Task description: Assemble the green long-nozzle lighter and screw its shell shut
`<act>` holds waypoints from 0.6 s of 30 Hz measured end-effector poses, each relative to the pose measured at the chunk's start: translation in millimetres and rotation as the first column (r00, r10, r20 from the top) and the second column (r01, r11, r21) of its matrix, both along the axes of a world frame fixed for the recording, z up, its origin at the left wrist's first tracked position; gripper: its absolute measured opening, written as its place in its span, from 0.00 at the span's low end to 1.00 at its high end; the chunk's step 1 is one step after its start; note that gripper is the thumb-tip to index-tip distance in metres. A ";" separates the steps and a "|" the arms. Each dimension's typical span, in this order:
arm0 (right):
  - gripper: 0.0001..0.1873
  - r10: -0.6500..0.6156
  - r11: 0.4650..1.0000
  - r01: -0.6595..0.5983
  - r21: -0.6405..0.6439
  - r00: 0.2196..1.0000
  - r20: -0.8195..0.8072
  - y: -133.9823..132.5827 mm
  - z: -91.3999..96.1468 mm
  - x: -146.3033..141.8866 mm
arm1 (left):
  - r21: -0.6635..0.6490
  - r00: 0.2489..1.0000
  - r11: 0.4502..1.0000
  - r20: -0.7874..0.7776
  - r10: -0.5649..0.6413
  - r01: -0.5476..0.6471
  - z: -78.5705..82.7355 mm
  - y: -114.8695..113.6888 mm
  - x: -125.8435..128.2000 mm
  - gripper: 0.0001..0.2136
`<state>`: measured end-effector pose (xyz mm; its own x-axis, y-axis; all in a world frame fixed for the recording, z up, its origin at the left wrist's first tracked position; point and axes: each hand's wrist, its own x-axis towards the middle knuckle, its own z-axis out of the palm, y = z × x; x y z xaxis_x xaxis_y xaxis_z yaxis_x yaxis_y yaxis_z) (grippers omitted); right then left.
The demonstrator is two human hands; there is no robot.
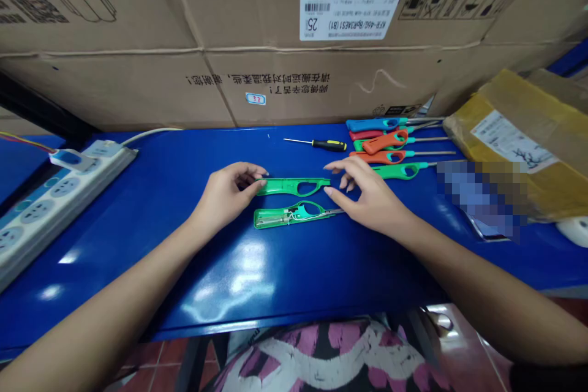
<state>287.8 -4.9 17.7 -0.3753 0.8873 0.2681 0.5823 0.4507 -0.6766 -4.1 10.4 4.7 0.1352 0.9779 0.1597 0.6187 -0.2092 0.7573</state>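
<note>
An empty green lighter half-shell [280, 186] lies crosswise on the blue table, its left end pinched between the thumb and fingers of my left hand [229, 193]. Just below it, the other half of the lighter [275, 217] lies inner side up, with a clear tank, a teal trigger, white wire and a metal rod showing. My right hand [365, 193] is beside the right tips of both pieces, thumb and fingers spread with nothing between them. Whether its thumb touches the shell's tip, I cannot tell.
A black-and-yellow screwdriver [328, 144] lies behind. Several long-nosed lighters [390, 142] are piled to the right, near a yellow-taped parcel [519, 141] and a pixelated phone-like object [487, 202]. At left runs a power strip [59, 196]. A large cardboard box [271, 30] walls off the back.
</note>
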 end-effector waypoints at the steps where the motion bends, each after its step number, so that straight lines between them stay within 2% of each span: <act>1: 0.19 -0.025 1.000 0.025 0.006 0.999 -0.021 1.9 -0.3 1.5 | 0.055 0.999 0.998 0.033 0.008 -0.010 2.2 -1.1 -0.1 0.11; 3: 0.21 -0.046 0.999 0.045 -0.020 0.997 -0.062 4.9 -0.6 3.9 | 0.208 0.999 0.978 0.032 0.010 -0.016 7.8 -4.5 0.9 0.08; 5: 0.21 -0.061 0.993 0.046 -0.107 0.988 -0.140 6.6 -0.2 4.7 | 0.374 0.999 0.927 -0.035 -0.005 0.017 13.2 -8.7 2.9 0.06; 9: 0.23 -0.154 0.934 0.021 -0.356 0.924 -0.349 8.3 3.4 3.8 | 0.655 0.973 0.734 -0.230 -0.034 0.180 17.8 -16.1 6.1 0.07; 11: 0.21 -0.196 0.910 0.008 -0.415 0.889 -0.413 9.6 6.0 4.5 | 0.723 0.960 0.651 -0.278 -0.030 0.230 17.7 -18.9 6.8 0.09; 13: 0.21 -0.202 0.885 -0.037 -0.464 0.867 -0.455 11.0 8.7 6.4 | 0.753 0.954 0.602 -0.296 -0.051 0.266 18.0 -21.5 7.1 0.12; 15: 0.21 -0.180 0.847 -0.111 -0.519 0.860 -0.478 11.8 11.5 8.8 | 0.761 0.947 0.574 -0.310 -0.088 0.302 19.6 -24.5 7.6 0.14; 16: 0.21 -0.170 0.830 -0.140 -0.539 0.858 -0.484 11.9 12.9 10.0 | 0.755 0.946 0.579 -0.310 -0.097 0.307 21.0 -26.1 7.9 0.14; 18: 0.19 -0.162 0.819 -0.165 -0.550 0.852 -0.497 11.1 16.0 11.5 | 0.699 0.944 0.643 -0.304 -0.129 0.313 24.6 -29.5 8.9 0.12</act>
